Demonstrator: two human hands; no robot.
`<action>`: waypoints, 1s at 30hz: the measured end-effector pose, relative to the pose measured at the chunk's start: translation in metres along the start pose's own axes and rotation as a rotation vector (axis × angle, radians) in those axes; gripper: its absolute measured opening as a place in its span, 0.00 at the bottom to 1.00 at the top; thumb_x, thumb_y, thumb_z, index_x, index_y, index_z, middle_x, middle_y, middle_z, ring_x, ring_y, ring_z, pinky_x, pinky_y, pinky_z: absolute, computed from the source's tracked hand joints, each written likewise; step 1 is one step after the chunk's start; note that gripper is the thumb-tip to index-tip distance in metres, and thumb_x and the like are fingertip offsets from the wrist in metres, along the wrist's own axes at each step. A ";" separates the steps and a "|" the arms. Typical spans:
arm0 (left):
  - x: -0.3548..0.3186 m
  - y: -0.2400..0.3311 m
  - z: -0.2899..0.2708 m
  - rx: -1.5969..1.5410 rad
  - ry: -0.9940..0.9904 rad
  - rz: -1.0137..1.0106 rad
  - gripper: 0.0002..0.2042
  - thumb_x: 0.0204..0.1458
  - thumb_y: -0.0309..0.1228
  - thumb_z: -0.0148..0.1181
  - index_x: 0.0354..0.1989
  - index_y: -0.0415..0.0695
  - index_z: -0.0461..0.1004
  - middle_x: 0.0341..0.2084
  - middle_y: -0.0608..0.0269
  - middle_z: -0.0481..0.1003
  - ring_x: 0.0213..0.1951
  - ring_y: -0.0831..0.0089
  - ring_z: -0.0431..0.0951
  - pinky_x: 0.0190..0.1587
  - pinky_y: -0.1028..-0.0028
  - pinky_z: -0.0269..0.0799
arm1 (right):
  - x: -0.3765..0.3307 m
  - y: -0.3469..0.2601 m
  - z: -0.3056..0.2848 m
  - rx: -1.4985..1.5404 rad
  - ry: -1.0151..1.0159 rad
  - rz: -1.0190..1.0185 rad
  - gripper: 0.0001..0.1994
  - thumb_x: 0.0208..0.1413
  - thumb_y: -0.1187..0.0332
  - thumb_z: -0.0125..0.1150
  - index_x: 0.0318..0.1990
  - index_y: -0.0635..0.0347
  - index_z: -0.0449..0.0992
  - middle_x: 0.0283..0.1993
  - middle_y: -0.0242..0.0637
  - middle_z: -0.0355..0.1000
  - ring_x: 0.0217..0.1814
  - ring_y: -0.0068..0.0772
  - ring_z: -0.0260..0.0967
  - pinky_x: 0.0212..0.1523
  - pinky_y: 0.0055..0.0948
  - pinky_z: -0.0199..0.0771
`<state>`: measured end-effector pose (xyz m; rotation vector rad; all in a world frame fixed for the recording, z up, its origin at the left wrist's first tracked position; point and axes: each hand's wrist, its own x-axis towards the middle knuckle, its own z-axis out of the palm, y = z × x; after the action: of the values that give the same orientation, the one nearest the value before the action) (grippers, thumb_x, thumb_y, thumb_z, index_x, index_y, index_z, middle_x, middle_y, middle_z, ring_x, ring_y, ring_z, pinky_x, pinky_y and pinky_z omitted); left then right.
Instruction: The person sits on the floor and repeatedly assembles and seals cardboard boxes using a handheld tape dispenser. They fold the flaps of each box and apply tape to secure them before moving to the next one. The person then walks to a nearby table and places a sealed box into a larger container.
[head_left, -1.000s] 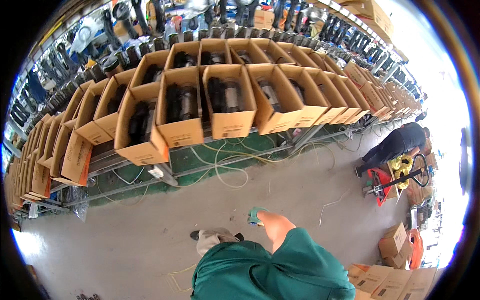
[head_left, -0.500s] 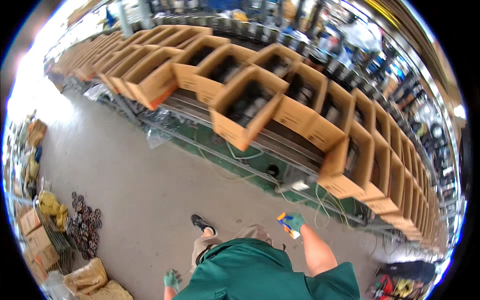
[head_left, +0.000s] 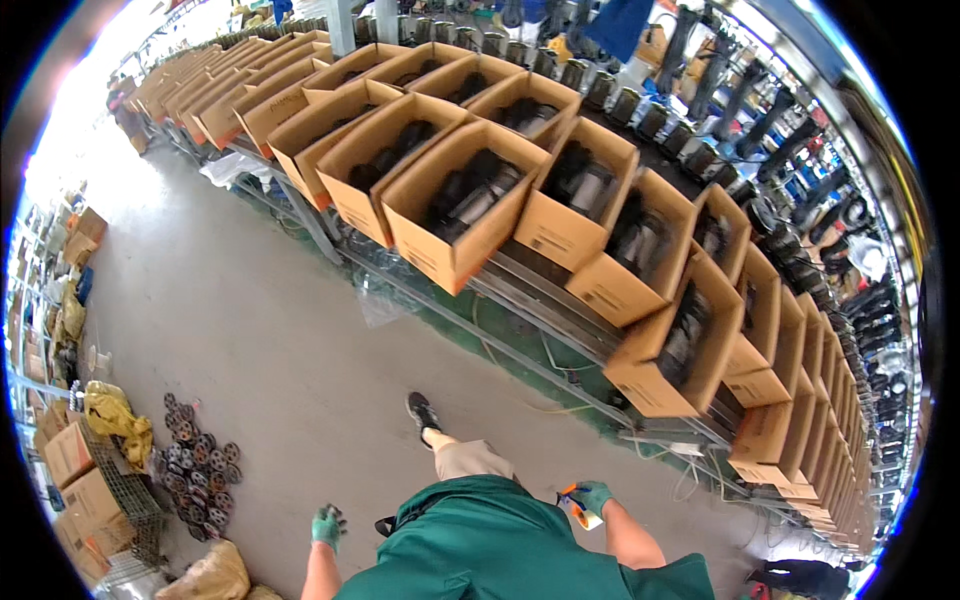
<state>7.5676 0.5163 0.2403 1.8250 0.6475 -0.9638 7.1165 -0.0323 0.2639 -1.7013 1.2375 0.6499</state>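
My right hand [head_left: 595, 494], in a green glove, is closed around a small handheld object [head_left: 588, 517] with orange, blue, white and yellow parts, whose kind I cannot make out. It is close to my right hip. On the other side, my left hand [head_left: 328, 526], in a matching glove, hangs over the floor beside my body. Its fingers are somewhat apart, and I see nothing in it. Neither hand touches the open cardboard boxes [head_left: 425, 245] ahead, which hold black and silvery parts [head_left: 475, 195].
The boxes line a long metal-framed conveyor [head_left: 480, 285] curving across the view. Grey floor [head_left: 270, 330] stretches ahead and left. Black wheel-like discs [head_left: 200, 470] lie in a heap at left, near a wire crate [head_left: 125, 480] and stacked cartons [head_left: 70, 455]. Thin cables [head_left: 690, 465] trail below the conveyor.
I have stepped along the conveyor, and the view has turned. My left hand has swung forward and up. The right hand keeps hold of the small colored object, a little lower in view.
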 end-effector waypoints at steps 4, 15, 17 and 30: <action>0.002 0.027 -0.068 -0.045 0.005 -0.067 0.17 0.69 0.40 0.54 0.63 0.53 0.68 0.48 0.61 0.78 0.41 0.57 0.81 0.39 0.52 0.78 | 0.050 -0.131 0.004 0.185 -0.305 0.354 0.11 0.60 0.60 0.66 0.48 0.49 0.85 0.36 0.36 0.82 0.32 0.33 0.79 0.32 0.40 0.80; 0.248 0.271 -0.187 0.040 0.025 -0.119 0.16 0.68 0.41 0.55 0.59 0.50 0.69 0.44 0.60 0.78 0.38 0.59 0.80 0.35 0.55 0.78 | 0.167 -0.542 -0.029 0.433 0.027 -0.159 0.12 0.61 0.60 0.69 0.48 0.53 0.83 0.32 0.33 0.81 0.28 0.27 0.79 0.28 0.34 0.79; 0.323 0.364 -0.202 0.015 -0.015 -0.010 0.15 0.67 0.40 0.56 0.59 0.51 0.70 0.40 0.65 0.78 0.37 0.64 0.79 0.34 0.61 0.76 | 0.172 -0.590 -0.012 0.519 0.073 -0.159 0.13 0.61 0.59 0.69 0.48 0.53 0.83 0.32 0.32 0.81 0.29 0.26 0.79 0.30 0.34 0.80; 0.444 1.017 -0.072 -0.008 -0.384 0.806 0.21 0.65 0.37 0.62 0.65 0.46 0.71 0.53 0.67 0.77 0.45 0.77 0.76 0.42 0.74 0.73 | 0.147 -0.616 0.222 0.139 0.165 0.059 0.16 0.64 0.60 0.66 0.55 0.54 0.83 0.50 0.36 0.83 0.49 0.32 0.80 0.53 0.32 0.79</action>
<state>8.6123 0.1667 0.3882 1.6038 -0.3152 -0.7077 7.7612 0.1522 0.2654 -1.6335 1.4194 0.4537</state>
